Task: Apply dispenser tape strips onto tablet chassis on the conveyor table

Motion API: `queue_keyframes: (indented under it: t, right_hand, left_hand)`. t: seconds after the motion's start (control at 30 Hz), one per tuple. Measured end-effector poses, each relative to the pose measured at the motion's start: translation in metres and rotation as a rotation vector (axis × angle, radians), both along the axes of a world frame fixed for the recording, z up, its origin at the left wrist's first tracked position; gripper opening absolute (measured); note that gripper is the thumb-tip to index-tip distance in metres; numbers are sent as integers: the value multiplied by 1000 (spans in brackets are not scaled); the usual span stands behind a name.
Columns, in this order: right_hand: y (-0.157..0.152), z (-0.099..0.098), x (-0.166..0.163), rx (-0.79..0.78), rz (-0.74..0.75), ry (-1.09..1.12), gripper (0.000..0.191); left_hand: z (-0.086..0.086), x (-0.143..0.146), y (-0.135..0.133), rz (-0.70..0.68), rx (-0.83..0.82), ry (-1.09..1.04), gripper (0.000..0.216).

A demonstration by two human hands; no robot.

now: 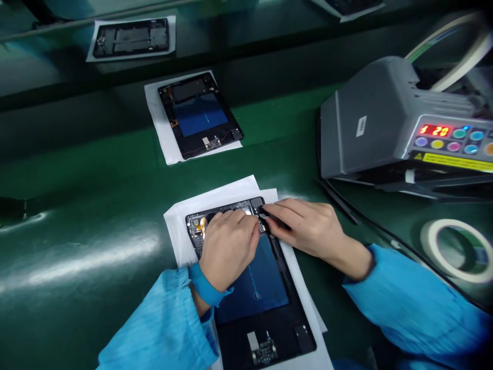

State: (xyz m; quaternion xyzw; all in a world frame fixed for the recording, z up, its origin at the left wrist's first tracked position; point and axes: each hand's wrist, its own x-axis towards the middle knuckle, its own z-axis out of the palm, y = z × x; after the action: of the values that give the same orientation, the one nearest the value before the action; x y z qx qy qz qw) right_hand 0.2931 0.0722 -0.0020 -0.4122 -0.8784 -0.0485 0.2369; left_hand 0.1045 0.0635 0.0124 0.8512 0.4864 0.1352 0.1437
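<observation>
An opened tablet (pixel 252 288) lies flat on a white sheet (pixel 177 226) on the green tabletop (pixel 77 205), its long axis running away from the person and leaning slightly leftwards, with the small circuit board at the near end and the camera-side components at the far end. Both hands work at that far end. The left hand (pixel 227 246) is curled, fingertips pressed down on the upper frame of the tablet; the right hand (pixel 308 226) pinches something small and dark at the tablet's top right corner (a strip of tape or a connector, I cannot tell which from this view).

The tablet looks thin, stiff and light, but fragile with its back off: the blue battery panel, flex cables and boards are exposed, so it would best be held by the outer frame edges, never by the inner parts.

Beyond the tablet lies a second opened tablet (pixel 198 115) on its own sheet, and a third (pixel 131 37) farther off. Right of the tablet stands a grey tape dispenser (pixel 370 123) with a lit red display, and a tape roll (pixel 458 250) lies nearer the person.
</observation>
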Motion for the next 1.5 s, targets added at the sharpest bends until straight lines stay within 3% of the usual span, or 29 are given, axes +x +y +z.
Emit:
queue_keyframes:
  t: [0.73,1.13,1.5]
  right_hand:
    - [2,1,-2,-42,18,-18,13]
    - [-3,3,-6,-131,146,7,21]
    - [-20,13,-12,9,165,-274,31]
  left_hand:
    - [1,1,-1,9,2,-5,17]
    - [0,-3,-11,31,1,-28,17]
    - [-4,-5,-16,46,47,-50,18]
